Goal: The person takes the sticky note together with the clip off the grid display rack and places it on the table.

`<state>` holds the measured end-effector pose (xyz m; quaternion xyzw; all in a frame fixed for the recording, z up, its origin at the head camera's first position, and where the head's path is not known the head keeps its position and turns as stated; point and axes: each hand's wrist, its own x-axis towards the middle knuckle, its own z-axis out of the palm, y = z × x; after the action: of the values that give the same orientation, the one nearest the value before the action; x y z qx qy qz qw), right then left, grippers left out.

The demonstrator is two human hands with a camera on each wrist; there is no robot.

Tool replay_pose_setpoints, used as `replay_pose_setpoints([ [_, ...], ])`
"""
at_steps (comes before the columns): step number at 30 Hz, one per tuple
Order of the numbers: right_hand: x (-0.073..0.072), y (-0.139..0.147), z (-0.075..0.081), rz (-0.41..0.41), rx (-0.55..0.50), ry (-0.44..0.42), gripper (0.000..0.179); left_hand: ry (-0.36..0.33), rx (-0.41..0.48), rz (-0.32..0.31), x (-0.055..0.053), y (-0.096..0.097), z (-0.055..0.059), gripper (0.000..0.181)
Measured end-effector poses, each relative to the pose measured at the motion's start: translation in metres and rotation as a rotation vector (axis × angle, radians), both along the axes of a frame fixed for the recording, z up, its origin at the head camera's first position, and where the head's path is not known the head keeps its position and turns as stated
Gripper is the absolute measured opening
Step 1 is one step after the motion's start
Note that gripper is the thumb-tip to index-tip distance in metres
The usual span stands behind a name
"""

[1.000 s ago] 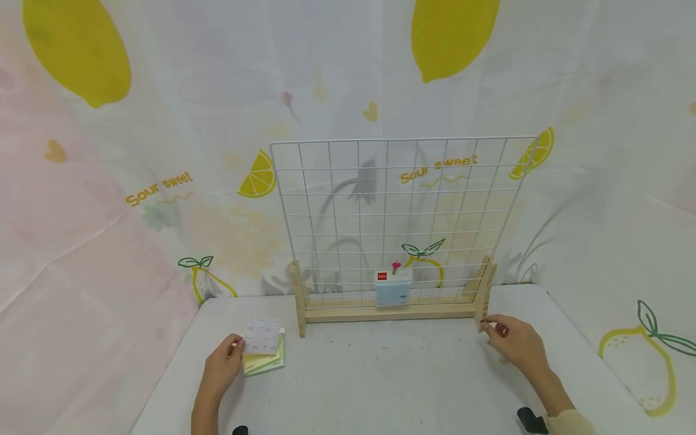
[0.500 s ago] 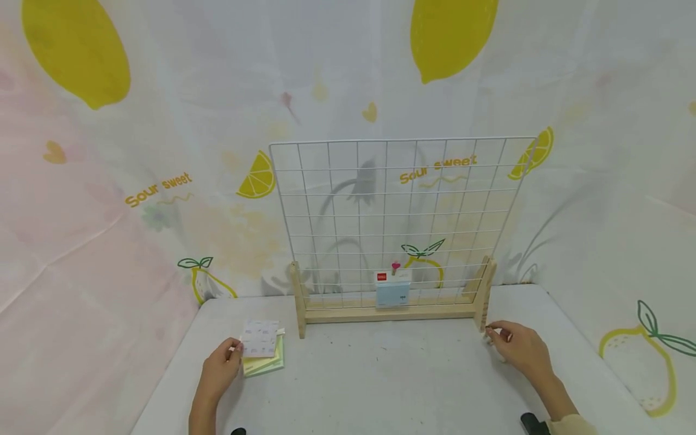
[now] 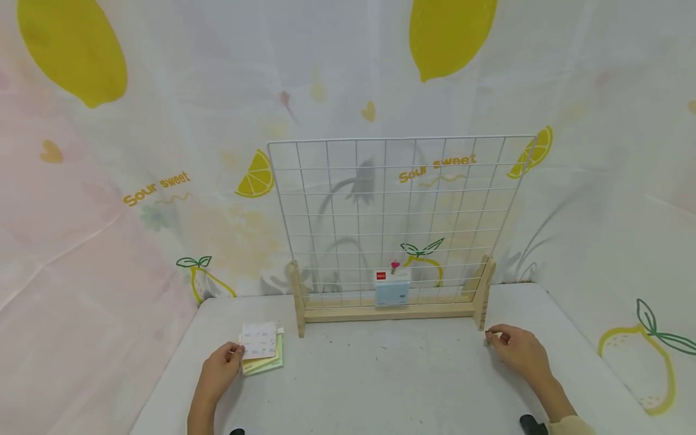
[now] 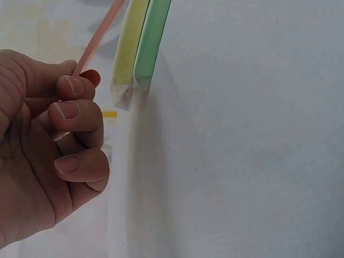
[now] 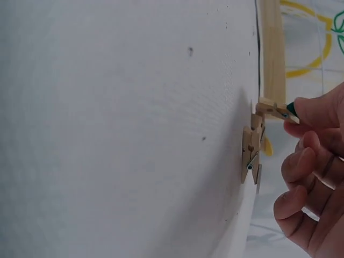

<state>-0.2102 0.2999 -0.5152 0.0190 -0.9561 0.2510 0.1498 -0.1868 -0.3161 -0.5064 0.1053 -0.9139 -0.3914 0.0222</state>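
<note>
My left hand [image 3: 217,368] pinches the left edge of a thin pad with a pale patterned face [image 3: 259,339]. Edge-on in the left wrist view, this pad [image 4: 99,37] looks pink. A yellow pad [image 4: 130,45] and a green pad [image 4: 152,43] lie beneath it on the table. To the right of the wooden stand's foot, my right hand [image 3: 519,353] holds a small wooden clothespin [image 5: 277,110] between thumb and forefinger. Green shows at its pinched end. Other wooden clothespins [image 5: 250,153] lie on the table just below it in the right wrist view.
A white wire grid stands in a wooden base [image 3: 388,313] at the back of the table. Clipped low on the grid is a blue pack [image 3: 391,293], held by a clothespin with a pink heart [image 3: 394,264]. A lemon-print cloth [image 3: 337,72] hangs behind.
My right hand has drawn back slightly from the stand's right foot, towards me. My left hand and the patterned pad have shifted a little nearer me.
</note>
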Motion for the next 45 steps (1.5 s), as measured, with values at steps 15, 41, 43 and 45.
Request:
replay_pose_setpoints([
  [15,0.002,0.002,0.004,-0.017,-0.009,-0.094,0.019,-0.054,-0.021,-0.002,-0.002,0.003,0.001,0.027],
  [41,-0.006,-0.016,0.027,0.095,-0.09,0.19,0.025,0.154,0.021,-0.021,-0.003,0.029,0.015,0.031],
  [43,-0.008,-0.02,0.031,0.095,-0.101,0.199,0.025,0.172,0.036,-0.031,-0.005,0.034,0.014,0.031],
  [45,-0.009,-0.025,0.035,0.096,-0.114,0.209,0.025,0.184,0.056,-0.044,-0.007,0.039,0.013,0.032],
])
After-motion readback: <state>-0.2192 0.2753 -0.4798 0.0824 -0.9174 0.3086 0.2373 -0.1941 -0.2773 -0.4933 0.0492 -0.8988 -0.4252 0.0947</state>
